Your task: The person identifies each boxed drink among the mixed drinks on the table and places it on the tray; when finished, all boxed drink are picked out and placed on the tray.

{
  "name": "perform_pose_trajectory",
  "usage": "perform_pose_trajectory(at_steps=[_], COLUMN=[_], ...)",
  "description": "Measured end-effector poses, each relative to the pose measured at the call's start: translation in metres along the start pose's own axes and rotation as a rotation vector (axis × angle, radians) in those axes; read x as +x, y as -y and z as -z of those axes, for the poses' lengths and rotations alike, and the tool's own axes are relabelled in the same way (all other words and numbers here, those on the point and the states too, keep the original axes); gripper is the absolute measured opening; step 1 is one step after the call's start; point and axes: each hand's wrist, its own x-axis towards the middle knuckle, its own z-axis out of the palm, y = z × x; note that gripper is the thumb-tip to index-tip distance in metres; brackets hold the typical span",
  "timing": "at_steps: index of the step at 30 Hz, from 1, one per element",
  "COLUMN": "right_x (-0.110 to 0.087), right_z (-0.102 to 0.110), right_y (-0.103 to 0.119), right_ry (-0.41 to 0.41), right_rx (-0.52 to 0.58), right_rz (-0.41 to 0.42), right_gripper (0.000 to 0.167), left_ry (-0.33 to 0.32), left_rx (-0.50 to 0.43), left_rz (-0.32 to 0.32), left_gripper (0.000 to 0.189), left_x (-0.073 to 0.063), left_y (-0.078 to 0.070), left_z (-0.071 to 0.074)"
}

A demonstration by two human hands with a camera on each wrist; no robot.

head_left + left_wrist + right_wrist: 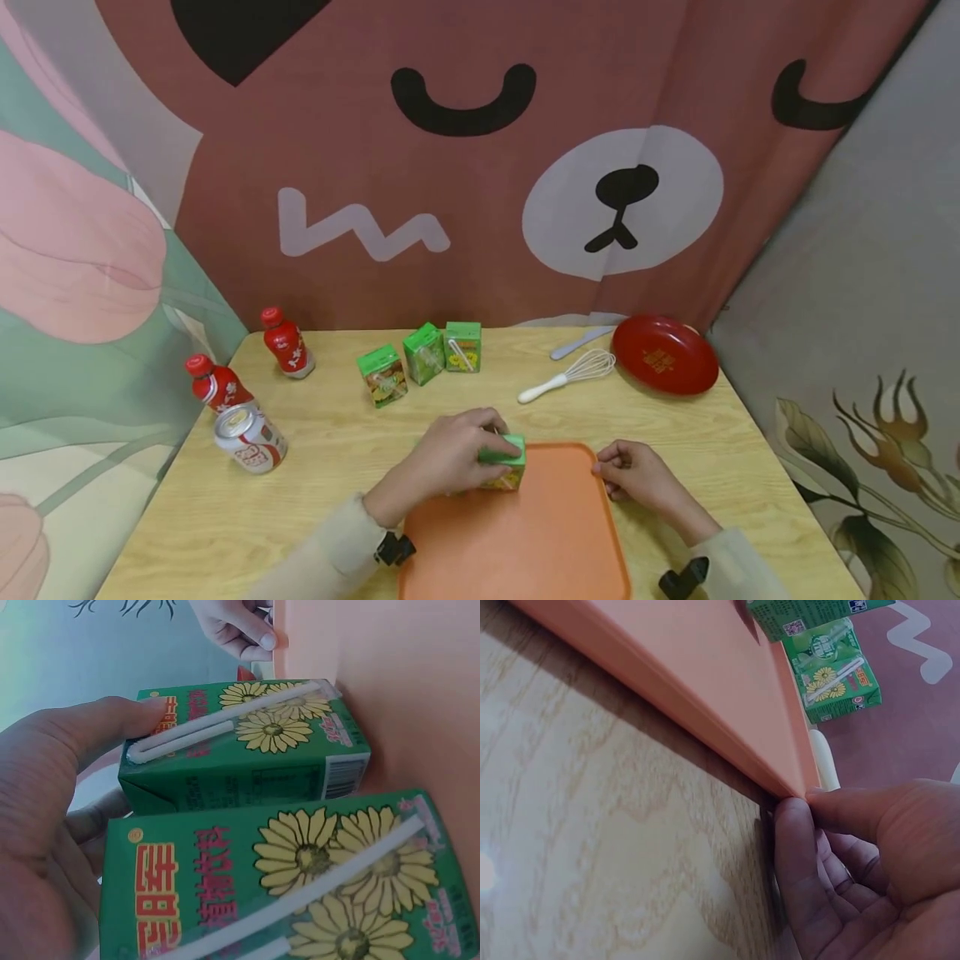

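Observation:
My left hand point(459, 454) grips a green drink carton point(510, 473) printed with yellow flowers, at the far left part of the orange tray point(540, 533). In the left wrist view, the thumb presses the carton's straw side point(251, 731). A second flower carton point(300, 877) stands close beside it, nearer that camera; in the head view the hand and forearm hide it. At the tray's far right corner, my right hand point(633, 475) pinches the rim point(799, 787) between thumb and forefinger.
Three green cartons point(384, 379) stand at the back. Two red-capped bottles point(285, 343) and a white-red can point(253, 442) are on the left. A whisk point(566, 379), a grey-handled utensil point(581, 342) and a red plate point(663, 358) lie at back right.

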Motion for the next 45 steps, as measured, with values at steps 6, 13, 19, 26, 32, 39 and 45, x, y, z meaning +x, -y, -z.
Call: perform_pose_trajectory(at_steps=[6, 13, 19, 26, 32, 39, 45], right_x=[-0.001, 0.001, 0.001, 0.007, 0.007, 0.003, 0.003], right_z=[-0.002, -0.002, -0.001, 0.003, 0.003, 0.0, -0.002], right_y=[-0.001, 0.001, 0.003, 0.007, 0.006, 0.003, 0.002], right_ry=[-0.004, -0.009, -0.007, -0.044, -0.04, -0.018, -0.032], right_rx=[-0.005, -0.014, -0.013, -0.031, -0.028, -0.008, -0.013], right_rz=[-0.023, 0.003, -0.002, -0.012, -0.029, -0.033, -0.041], right_gripper=[0.024, 0.023, 0.022, 0.021, 0.023, 0.024, 0.022], left_ry=[0.022, 0.032, 0.043, 0.019, 0.02, -0.037, -0.341], left_rx=[-0.019, -0.003, -0.015, 0.006, 0.023, 0.019, -0.008], left_rz=[0.017, 0.042, 0.047, 0.02, 0.015, 0.117, 0.273], left_gripper=[0.02, 0.022, 0.022, 0.023, 0.024, 0.052, 0.036], left_x=[-0.001, 0.0, 0.0, 0.006, 0.005, -0.001, -0.016], left_y=[-0.003, -0.003, -0.002, 0.001, 0.001, 0.011, 0.057], left_z=[-0.004, -0.001, -0.001, 0.003, 0.002, 0.017, 0.051])
